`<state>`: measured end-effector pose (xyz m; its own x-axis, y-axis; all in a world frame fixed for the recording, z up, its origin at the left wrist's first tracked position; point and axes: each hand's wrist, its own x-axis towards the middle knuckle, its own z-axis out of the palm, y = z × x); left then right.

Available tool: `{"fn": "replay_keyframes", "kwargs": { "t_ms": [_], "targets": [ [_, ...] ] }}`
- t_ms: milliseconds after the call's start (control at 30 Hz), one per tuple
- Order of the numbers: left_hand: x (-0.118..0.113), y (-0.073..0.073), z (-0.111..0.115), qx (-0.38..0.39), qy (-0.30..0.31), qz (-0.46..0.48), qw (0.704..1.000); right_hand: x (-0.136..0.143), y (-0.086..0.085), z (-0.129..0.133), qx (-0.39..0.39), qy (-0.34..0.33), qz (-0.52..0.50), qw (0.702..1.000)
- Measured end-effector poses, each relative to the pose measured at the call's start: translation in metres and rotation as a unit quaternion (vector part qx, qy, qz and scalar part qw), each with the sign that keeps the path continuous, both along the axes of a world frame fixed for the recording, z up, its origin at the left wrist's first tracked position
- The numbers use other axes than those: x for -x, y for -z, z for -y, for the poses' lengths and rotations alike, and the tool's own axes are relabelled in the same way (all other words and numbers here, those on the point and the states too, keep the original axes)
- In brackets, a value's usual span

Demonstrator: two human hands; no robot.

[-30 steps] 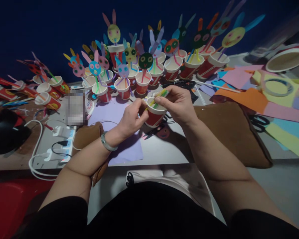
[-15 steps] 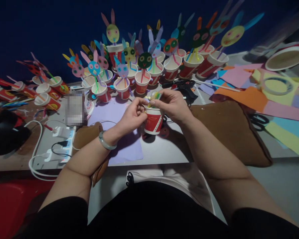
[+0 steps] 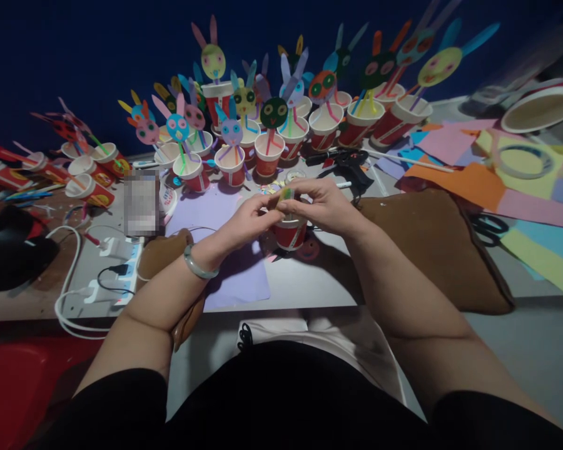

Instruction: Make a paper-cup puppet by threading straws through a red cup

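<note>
A red and white paper cup [image 3: 291, 237] stands upright on the table in front of me, its upper part covered by my hands. Over its rim, my right hand [image 3: 323, 206] is closed, fingers pinching a small yellow-and-green piece [image 3: 286, 195] whose kind I cannot make out. My left hand [image 3: 249, 224] meets it from the left, thumb and fingers pressed together at the same spot. Whatever those left fingertips hold is hidden. Beneath the left wrist lies a purple paper sheet [image 3: 241, 284].
Rows of cups with paper rabbit heads on straws, such as a dark green one [image 3: 273, 114], stand behind. A black glue gun [image 3: 351, 169] lies beyond my right hand. Brown pad [image 3: 431, 250], scissors [image 3: 488, 228] and coloured paper are right; a power strip [image 3: 130, 269] is left.
Both hands have come closer together, and the left has shifted slightly right. The yellow-and-green piece has moved a little lower and left. More of the cup's upper part is now covered.
</note>
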<state>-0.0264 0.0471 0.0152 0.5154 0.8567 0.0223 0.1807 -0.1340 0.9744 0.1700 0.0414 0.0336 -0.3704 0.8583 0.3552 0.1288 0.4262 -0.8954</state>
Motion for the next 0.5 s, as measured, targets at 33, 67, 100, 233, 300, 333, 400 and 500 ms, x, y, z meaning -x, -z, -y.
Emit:
{"fn": "replay_keyframes", "kwargs": {
  "t_ms": [33,67,100,233,300,333,400,500],
  "targets": [
    [-0.0001,0.0018,-0.0005,-0.03,-0.014,-0.009,0.999,0.0007,-0.0001,0.0006,-0.002,-0.004,0.002,1.0],
    [-0.0002,0.0031,-0.0009,-0.06,-0.021,-0.012,0.998,0.0013,-0.0002,0.0011,-0.003,-0.007,0.001,1.0],
    [-0.0004,0.004,-0.0013,-0.082,-0.02,-0.007,0.996,0.0018,-0.0002,0.0015,-0.006,-0.007,-0.001,1.0],
    [-0.0006,0.0046,-0.0015,-0.074,0.033,0.026,0.996,0.0031,0.0,0.0026,-0.013,-0.007,-0.002,1.0],
    [-0.0008,0.0044,-0.0011,-0.077,0.019,0.012,0.997,0.0039,0.0005,0.003,-0.022,-0.009,0.004,1.0],
    [-0.0009,0.0045,-0.0008,-0.086,0.006,-0.002,0.996,0.0043,0.0009,0.0031,-0.027,-0.008,0.008,1.0],
    [-0.0014,0.0051,-0.0002,-0.099,-0.009,-0.024,0.995,0.0054,0.0025,0.0032,-0.036,-0.003,0.012,0.999],
    [-0.0022,0.0067,0.0005,-0.107,-0.007,-0.03,0.994,0.0072,0.0063,0.003,-0.038,0.01,0.019,0.999]
  ]
}}
